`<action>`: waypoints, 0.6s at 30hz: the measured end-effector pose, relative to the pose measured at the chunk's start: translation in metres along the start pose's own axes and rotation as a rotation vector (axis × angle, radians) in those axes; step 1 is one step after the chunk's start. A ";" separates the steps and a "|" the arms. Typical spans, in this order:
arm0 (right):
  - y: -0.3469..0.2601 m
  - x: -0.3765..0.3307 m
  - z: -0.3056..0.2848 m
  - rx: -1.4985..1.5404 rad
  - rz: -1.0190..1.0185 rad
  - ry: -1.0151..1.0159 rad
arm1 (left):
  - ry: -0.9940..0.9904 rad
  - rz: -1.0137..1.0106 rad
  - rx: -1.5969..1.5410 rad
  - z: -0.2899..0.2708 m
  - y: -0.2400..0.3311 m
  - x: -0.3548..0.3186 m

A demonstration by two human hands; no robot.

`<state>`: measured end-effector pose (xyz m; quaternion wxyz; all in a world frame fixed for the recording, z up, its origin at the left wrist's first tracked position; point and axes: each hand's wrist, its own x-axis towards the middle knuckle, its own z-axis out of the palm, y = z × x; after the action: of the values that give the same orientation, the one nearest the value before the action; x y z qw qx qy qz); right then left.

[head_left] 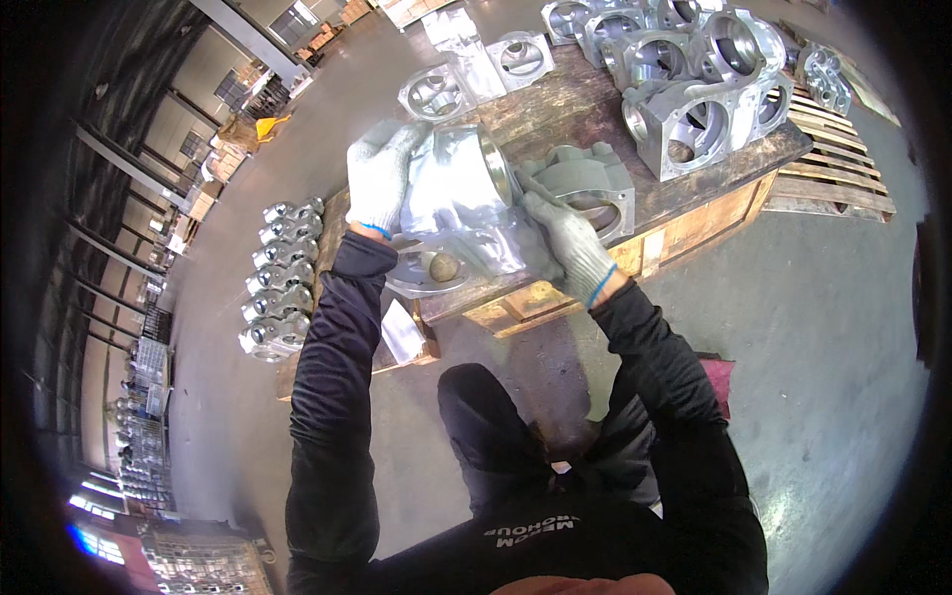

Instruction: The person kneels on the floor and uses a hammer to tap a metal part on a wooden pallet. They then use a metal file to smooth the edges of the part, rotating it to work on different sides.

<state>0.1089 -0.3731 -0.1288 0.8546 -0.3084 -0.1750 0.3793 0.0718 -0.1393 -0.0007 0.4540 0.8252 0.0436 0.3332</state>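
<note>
A large silvery metal casting (451,183), with a round bore facing up and right and a flange at its lower end, is between my two hands at the near left edge of the wooden bench (540,117). My left hand (380,177), in a white knit glove, is wrapped round its left side. At its right side, my gloved right hand (570,238) grips the edge, its palm partly turned inward and some fingertips hidden. Whether the casting rests fully on the bench or is tilted up, I cannot tell. Just beyond my right hand sits a duller grey casting (587,177).
Several similar castings (709,84) are piled at the bench's right end, and more castings (476,74) stand along its far left edge. Left of the bench is a row of smaller castings (281,283). A slatted pallet (828,164) lies beyond the right end; a red cloth-like item (717,382) is near my right arm.
</note>
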 end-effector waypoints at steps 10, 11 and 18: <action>-0.022 0.009 -0.011 -0.097 0.118 0.028 | 0.007 -0.024 -0.079 0.001 -0.002 0.005; -0.022 0.005 -0.013 -0.023 0.039 -0.082 | -0.005 -0.052 -0.083 0.000 -0.002 0.004; -0.005 0.000 -0.026 -0.089 0.008 -0.024 | -0.016 -0.064 -0.125 0.000 -0.009 0.006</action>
<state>0.1257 -0.3862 -0.1447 0.8365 -0.3424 -0.2005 0.3780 0.0783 -0.1315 -0.0045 0.5154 0.7961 0.0456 0.3139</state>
